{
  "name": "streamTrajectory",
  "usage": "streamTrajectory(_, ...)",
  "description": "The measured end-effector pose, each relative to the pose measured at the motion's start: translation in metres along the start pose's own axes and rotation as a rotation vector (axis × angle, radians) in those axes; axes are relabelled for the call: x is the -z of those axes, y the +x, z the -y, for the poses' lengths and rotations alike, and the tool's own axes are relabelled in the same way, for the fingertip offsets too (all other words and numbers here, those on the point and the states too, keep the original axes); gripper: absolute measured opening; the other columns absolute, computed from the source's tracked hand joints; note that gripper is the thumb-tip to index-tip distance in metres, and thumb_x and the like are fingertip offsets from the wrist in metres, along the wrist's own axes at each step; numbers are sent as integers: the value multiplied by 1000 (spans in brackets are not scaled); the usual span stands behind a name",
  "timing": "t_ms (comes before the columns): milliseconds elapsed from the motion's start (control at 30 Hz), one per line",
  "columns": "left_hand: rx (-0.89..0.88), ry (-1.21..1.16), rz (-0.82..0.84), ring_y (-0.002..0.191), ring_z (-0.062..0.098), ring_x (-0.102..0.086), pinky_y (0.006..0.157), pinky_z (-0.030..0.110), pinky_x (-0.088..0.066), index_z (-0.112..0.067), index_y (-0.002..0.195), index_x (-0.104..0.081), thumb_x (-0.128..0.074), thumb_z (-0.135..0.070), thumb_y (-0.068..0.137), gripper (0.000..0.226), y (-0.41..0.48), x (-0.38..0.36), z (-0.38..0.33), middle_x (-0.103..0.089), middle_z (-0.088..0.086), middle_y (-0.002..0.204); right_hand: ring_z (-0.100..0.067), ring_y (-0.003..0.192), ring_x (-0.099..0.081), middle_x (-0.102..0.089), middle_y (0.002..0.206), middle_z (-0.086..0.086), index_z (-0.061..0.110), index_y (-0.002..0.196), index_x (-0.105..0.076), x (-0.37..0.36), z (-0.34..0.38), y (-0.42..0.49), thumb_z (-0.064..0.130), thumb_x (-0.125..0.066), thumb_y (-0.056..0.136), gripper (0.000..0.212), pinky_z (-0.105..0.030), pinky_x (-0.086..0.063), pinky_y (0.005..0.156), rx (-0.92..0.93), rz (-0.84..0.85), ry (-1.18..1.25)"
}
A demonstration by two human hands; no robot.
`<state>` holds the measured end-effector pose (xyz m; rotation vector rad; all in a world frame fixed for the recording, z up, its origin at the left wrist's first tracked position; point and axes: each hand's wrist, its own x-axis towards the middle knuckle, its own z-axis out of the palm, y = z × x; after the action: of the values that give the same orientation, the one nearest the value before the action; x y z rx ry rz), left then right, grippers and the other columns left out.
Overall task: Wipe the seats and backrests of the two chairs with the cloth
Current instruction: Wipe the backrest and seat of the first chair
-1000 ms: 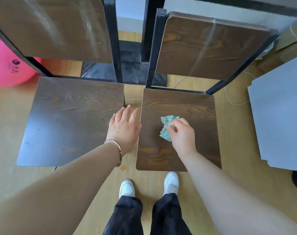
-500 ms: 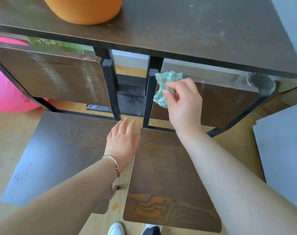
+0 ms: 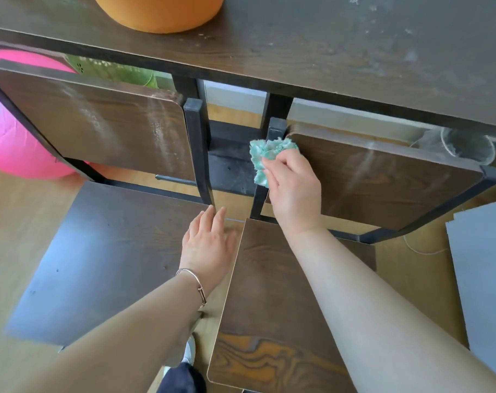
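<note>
A wooden floor [image 3: 20, 211] and dark table [image 3: 326, 52] are framing two wood-grain chairs. The right hand [image 3: 293, 188] is pinching a crumpled teal cloth [image 3: 265, 157] against the right backrest [image 3: 383, 180], at its upper left corner. The left hand [image 3: 207, 245] is resting flat, fingers extended, at the edge of the left seat [image 3: 108, 259]. The cloth, looking fluffy, soft and light, is probably handling best bunched in the fingertips.

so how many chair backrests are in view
2: left backrest upper left, untouched; right backrest centre right, with the right hand holding the cloth at its left edge. None looks hidden.
</note>
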<state>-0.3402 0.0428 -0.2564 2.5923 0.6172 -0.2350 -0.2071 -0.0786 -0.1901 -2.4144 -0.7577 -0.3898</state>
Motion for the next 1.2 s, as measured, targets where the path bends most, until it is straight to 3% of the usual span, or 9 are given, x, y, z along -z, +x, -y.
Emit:
streamTrajectory(100,-37,21,15,146,24,-14,117,41,-21,-23,152,-18,-32,-45,100,58,7,-2,11,-19,0,159,-21,99,-63,-65,108,-11,3,111,-70,-22,-3,-22,15,-69,89,25,-32,-59,82,-88,66,-1)
streamTrajectory(267,-63,25,48,146,25,-15,117,43,-23,-22,151,-22,-33,-45,101,57,15,-5,34,-20,2,159,-6,94,-51,-59,107,-1,9,111,-68,-61,-12,-51,20,-61,96,20,-21,-53,85,-282,133,46)
streamTrajectory(433,-87,44,95,146,25,-14,116,41,-21,-22,152,-22,-33,-45,101,57,22,-14,52,-18,3,160,-24,85,-60,-62,96,-8,3,103,-72,-97,-17,-75,4,-69,88,16,-31,-55,73,-290,118,-1)
streamTrajectory(633,-135,52,120,145,26,-18,115,42,-25,-23,151,-24,-36,-45,100,57,29,-27,62,-20,3,159,-22,87,-65,-65,100,-5,5,94,-74,-135,-29,-100,4,-69,88,8,-26,-52,76,-499,88,-15)
streamTrajectory(800,-142,59,140,145,26,-18,115,42,-24,-24,151,-23,-36,-45,99,57,28,-32,65,-20,2,159,-20,90,-64,-65,106,-2,7,100,-76,-151,-35,-103,6,-67,89,15,-23,-47,77,-669,193,24)
streamTrajectory(967,-149,52,129,145,26,-18,115,43,-24,-24,151,-23,-37,-46,99,58,26,-25,57,-20,3,159,-16,87,-65,-68,101,-4,6,97,-77,-135,-27,-95,4,-71,85,14,-20,-49,79,-638,51,111)
streamTrajectory(1100,-143,54,121,145,25,-16,115,43,-25,-24,151,-23,-36,-47,99,58,22,-17,51,-19,3,159,-4,81,-58,-67,95,-2,7,94,-77,-101,-6,-79,5,-72,85,11,-19,-50,75,-562,-119,201)
streamTrajectory(1200,-146,63,105,145,25,-17,115,43,-25,-23,151,-23,-34,-47,99,58,17,-10,43,-20,3,159,-6,86,-61,-67,97,-1,7,97,-76,-64,9,-56,12,-70,89,12,-19,-54,72,-487,-214,221)
